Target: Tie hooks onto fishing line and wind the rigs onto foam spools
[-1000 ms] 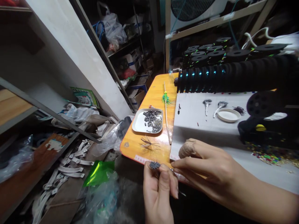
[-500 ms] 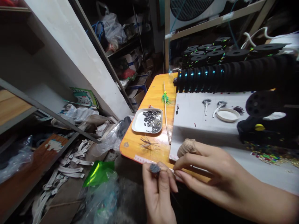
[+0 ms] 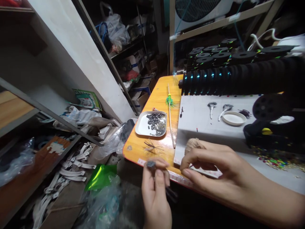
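Note:
My left hand [image 3: 155, 190] is closed around a small bundle with a flat dark grey head [image 3: 151, 164]. Its lower part is hidden by my fingers. To the right, my right hand [image 3: 214, 168] pinches thumb and forefinger together just past the table edge. Whatever sits in that pinch is too small to make out. A beige wrap [image 3: 192, 144] covers one of its fingers. Nearest to the left hand on the table lie thin brown strands [image 3: 152, 146]. Behind them is a white tray [image 3: 140, 128] of small dark metallic pieces [image 3: 156, 122].
On the orange table [image 3: 152, 98] lies a stick with a green tuft [image 3: 169, 101]. Two grey-headed bundles [image 3: 211, 108] lie near a round white dish [image 3: 234, 122]. A long black ribbed roll [image 3: 221, 78] extends across the back, with loose coloured beads [image 3: 271, 160] at right.
My hands have moved apart: the left slightly left and up with the bundle, the right slightly to the right. Before, they nearly met. The view has shifted a little.

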Demonstrator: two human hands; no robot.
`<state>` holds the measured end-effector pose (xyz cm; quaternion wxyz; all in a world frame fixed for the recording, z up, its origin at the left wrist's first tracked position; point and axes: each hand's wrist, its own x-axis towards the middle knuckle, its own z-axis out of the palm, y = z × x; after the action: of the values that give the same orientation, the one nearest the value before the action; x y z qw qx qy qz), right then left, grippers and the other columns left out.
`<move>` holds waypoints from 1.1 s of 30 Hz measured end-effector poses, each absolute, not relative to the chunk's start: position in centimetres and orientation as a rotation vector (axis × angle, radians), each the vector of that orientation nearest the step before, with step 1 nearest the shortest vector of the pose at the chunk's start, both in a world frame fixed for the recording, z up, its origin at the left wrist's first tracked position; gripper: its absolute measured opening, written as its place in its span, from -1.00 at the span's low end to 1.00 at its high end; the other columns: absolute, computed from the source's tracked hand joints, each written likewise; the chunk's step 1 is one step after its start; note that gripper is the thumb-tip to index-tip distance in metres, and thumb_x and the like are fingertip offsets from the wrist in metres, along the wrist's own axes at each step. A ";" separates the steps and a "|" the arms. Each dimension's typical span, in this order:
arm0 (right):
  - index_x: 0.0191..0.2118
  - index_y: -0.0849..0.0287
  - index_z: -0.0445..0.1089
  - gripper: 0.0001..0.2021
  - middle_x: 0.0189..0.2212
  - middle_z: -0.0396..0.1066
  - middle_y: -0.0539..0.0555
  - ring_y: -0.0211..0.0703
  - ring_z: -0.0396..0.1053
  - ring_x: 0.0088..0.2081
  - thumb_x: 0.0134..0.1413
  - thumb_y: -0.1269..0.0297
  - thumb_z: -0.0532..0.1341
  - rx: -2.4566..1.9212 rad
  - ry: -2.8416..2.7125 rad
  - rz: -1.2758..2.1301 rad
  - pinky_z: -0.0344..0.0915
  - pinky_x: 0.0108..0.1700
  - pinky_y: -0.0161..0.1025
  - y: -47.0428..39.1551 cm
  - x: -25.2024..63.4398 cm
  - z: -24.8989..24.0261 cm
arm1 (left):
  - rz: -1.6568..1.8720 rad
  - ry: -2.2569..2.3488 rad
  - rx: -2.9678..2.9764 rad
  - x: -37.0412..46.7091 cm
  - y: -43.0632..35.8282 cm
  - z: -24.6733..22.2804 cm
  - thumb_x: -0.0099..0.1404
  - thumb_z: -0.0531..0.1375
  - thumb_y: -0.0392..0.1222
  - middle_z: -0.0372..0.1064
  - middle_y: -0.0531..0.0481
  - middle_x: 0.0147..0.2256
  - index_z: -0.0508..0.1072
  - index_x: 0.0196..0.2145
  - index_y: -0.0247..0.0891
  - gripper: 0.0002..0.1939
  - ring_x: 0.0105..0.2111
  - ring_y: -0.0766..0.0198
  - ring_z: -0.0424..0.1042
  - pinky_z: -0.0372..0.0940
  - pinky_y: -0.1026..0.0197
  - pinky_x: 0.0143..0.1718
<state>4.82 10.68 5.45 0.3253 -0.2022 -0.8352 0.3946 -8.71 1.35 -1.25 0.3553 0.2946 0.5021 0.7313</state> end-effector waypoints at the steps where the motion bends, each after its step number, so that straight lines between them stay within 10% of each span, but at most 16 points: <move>1: -0.38 0.14 0.45 -0.88 -0.44 0.38 0.02 -0.31 0.29 -0.45 0.17 0.42 0.22 -0.529 -2.179 1.037 0.24 -0.47 -0.40 10.7 4.8 5.4 | 1.833 1.293 0.709 -8.2 1.3 -1.4 0.36 0.19 -0.04 0.33 0.04 -0.39 0.43 -0.29 -0.23 -0.80 -0.50 0.40 0.21 0.21 0.33 -0.40; 14: -0.28 0.16 0.56 -0.87 -0.42 0.42 0.05 -0.36 0.35 -0.52 0.21 0.38 0.23 -0.444 -2.033 1.188 0.29 -0.54 -0.41 10.7 4.7 4.1 | 1.717 1.378 0.528 -6.3 0.4 -2.3 0.24 0.28 0.09 0.50 -0.16 -0.23 0.50 -0.12 -0.21 -0.62 -0.12 0.03 0.46 0.39 0.17 -0.21; 33: -0.33 0.17 0.53 -0.82 -0.45 0.36 0.09 -0.24 0.34 -0.39 0.21 0.43 0.17 -0.447 -2.302 0.800 0.25 -0.42 -0.35 10.6 5.0 4.3 | 2.094 1.115 0.934 -6.8 1.3 -1.6 0.46 0.04 -0.23 0.23 0.12 -0.46 0.35 -0.30 -0.16 -0.84 -0.45 0.39 0.29 0.25 0.30 -0.35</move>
<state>5.05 10.61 4.27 0.3260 -0.1706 -0.8783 0.3052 -6.82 1.30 -1.61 0.2917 0.3505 0.4183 0.7855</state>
